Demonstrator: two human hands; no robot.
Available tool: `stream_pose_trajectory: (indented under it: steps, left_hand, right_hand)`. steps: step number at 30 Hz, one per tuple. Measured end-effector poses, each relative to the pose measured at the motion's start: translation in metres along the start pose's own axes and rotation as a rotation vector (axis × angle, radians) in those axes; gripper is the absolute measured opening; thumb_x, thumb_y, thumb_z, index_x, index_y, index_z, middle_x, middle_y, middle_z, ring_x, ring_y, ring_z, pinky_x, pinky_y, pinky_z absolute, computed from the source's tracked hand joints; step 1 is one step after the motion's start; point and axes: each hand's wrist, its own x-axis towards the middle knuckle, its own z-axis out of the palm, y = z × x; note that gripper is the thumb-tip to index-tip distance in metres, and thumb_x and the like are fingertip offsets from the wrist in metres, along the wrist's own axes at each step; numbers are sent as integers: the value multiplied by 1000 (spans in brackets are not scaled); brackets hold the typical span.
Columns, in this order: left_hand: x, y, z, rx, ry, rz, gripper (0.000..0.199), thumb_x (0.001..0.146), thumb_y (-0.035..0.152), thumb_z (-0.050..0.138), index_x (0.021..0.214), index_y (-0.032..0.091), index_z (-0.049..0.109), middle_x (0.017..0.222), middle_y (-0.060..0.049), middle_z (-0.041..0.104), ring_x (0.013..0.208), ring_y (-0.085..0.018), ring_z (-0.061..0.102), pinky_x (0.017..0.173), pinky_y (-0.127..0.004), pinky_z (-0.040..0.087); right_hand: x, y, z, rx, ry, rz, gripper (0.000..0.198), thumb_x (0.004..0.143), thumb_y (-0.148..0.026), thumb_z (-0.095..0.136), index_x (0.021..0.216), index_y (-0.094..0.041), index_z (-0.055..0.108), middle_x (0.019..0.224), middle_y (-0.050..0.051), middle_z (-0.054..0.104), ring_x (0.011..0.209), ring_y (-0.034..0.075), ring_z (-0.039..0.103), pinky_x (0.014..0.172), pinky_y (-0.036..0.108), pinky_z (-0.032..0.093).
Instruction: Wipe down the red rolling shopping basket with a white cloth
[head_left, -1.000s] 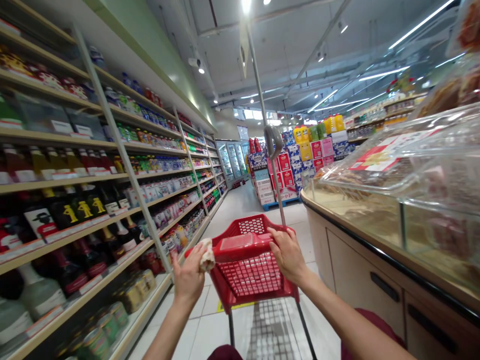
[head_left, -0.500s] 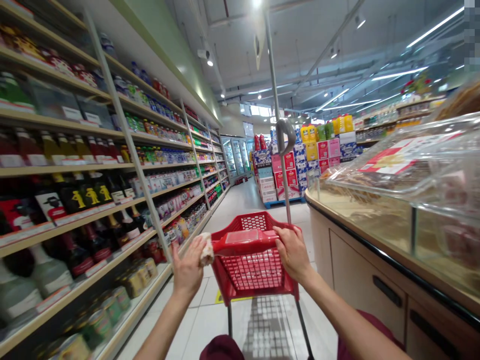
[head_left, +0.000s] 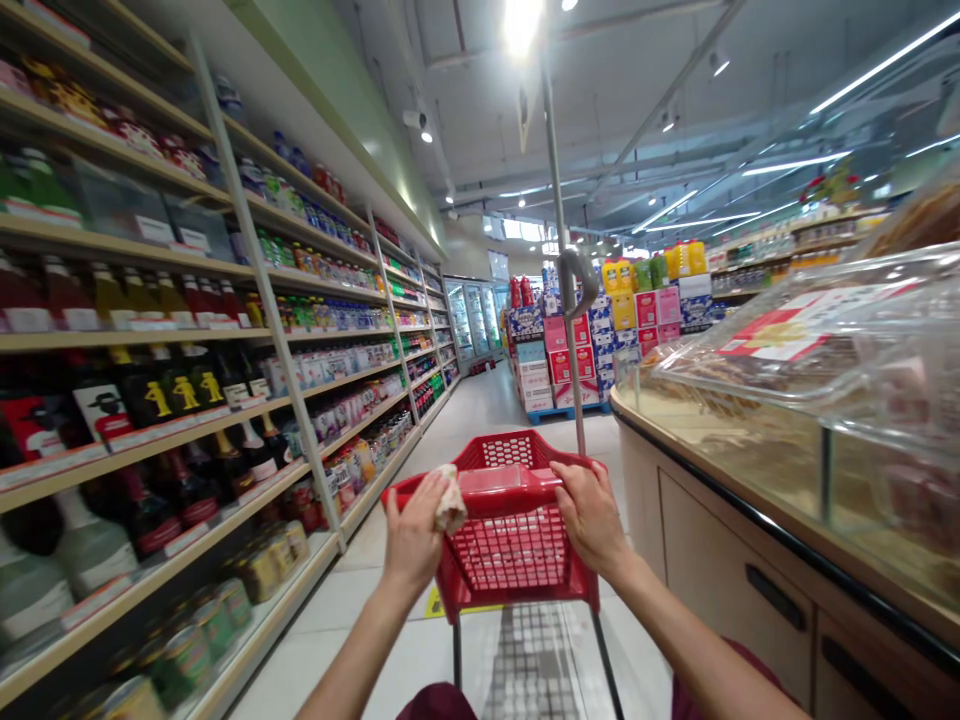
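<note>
A red shopping cart [head_left: 516, 550] with a lattice basket stands directly in front of me. My left hand [head_left: 412, 535] is closed around a crumpled whitish cloth [head_left: 451, 502], which rests against the left part of the cart's red handle [head_left: 510, 488]. The handle's left end sticks out beyond that hand. At the other end, my right hand [head_left: 591, 515] wraps over the handle, with the thumb side toward its middle. Its palm side is hidden. A tall metal pole [head_left: 559, 200] with a grey hook rises at the cart's right side.
Shelves of bottles and cans [head_left: 180, 395] line the left side. A wooden counter [head_left: 720, 530] with clear plastic packs [head_left: 817, 320] on top runs close along the right. Ahead, stacked cartons [head_left: 570, 360] stand on a blue pallet, with glass-door fridges [head_left: 471, 315] further back.
My left hand and the cloth have moved right along the handle, away from its left end, which now shows. My right hand keeps its grip in nearly the same place.
</note>
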Motion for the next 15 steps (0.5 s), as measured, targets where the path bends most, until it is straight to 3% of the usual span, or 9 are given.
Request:
stream_pose_trajectory:
  steps: [3,5,8,10,12,15]
  left_hand:
    - [0,34,3,-33,-28,136,54,70,5,33,119,25,44,129,-4,43,121,-17,37,103,-52,11]
    - [-2,30,0,-24,-31,179,50,73,8,34,118,25,45,129,-4,43,120,-18,38,104,-52,7]
    - [-1,5,-7,-5,4,-10,40,79,18,34,116,24,48,124,-6,49,115,-21,44,103,-55,9]
    - [3,4,-8,-28,2,-176,37,81,21,32,114,23,50,121,-7,52,112,-22,47,101,-57,15]
    - [9,27,-4,-77,-50,-172,39,80,17,32,113,24,50,122,-6,51,114,-22,45,101,-57,16]
    - [17,76,5,-138,-84,64,45,76,10,34,116,26,47,129,-1,44,122,-18,36,104,-55,8]
  right_hand:
    - [0,3,-3,-7,-12,-13,32,86,-22,32,116,-20,43,104,5,58,99,17,50,96,42,24]
    - [0,5,-6,-10,-23,-18,32,86,-22,32,115,-21,43,105,4,58,100,17,50,96,42,24]
    - [-1,5,-7,-5,-33,-16,31,86,-22,32,114,-20,44,106,5,58,100,17,49,97,42,23]
    - [-1,3,-5,-2,-16,-16,30,85,-22,33,113,-20,45,104,5,58,99,17,50,97,43,23]
    - [-2,1,-3,-7,10,-18,30,85,-21,33,112,-20,46,102,5,59,98,18,50,96,43,23]
    - [-2,1,-2,-13,8,-47,30,85,-21,34,113,-20,45,103,4,59,98,17,50,95,42,24]
